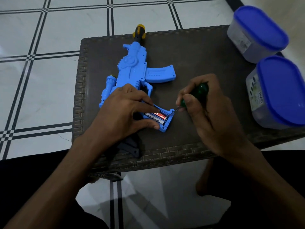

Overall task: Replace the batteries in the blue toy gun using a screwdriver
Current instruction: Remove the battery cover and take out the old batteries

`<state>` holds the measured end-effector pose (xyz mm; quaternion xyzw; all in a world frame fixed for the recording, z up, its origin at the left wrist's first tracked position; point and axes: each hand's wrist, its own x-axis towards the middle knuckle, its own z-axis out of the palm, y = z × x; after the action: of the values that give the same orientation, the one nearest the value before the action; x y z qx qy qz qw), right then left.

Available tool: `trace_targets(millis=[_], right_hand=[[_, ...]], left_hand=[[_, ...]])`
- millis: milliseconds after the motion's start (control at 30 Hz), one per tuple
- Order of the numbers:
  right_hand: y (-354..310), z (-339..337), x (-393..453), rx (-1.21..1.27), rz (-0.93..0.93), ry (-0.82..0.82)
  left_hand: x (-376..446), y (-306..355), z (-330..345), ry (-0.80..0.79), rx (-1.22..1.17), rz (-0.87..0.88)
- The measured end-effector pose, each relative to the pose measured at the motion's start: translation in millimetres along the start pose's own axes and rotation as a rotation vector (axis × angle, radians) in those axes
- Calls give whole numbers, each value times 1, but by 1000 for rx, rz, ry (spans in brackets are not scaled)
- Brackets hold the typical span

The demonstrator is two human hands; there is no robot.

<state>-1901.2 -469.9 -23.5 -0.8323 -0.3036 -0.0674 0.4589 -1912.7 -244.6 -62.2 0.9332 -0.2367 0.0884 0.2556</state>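
On the worktop (pixel 198 63), the toy gun (pixel 132 70) lies with its open battery bay nearest the person, the left hand (pixel 122 116) pinning the batteries (pixel 154 117) lengthwise while the right hand (pixel 206 109), just beside them, grips the screwdriver (pixel 196 93), whose tip pries at their right end.

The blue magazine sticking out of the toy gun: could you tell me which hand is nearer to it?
Left. The left hand rests on the gun body just below the magazine; the right hand, gripping the screwdriver, sits further off to its lower right.
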Motion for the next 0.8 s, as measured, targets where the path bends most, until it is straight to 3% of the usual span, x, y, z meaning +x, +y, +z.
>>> trace_targets(millis=[533, 800], right_hand=[[-7, 14, 9, -164, -70, -38], [-2, 14, -15, 56, 34, 207]], left_hand=[[-1, -1, 2, 25, 7, 11], [0, 0, 1, 36, -17, 7]])
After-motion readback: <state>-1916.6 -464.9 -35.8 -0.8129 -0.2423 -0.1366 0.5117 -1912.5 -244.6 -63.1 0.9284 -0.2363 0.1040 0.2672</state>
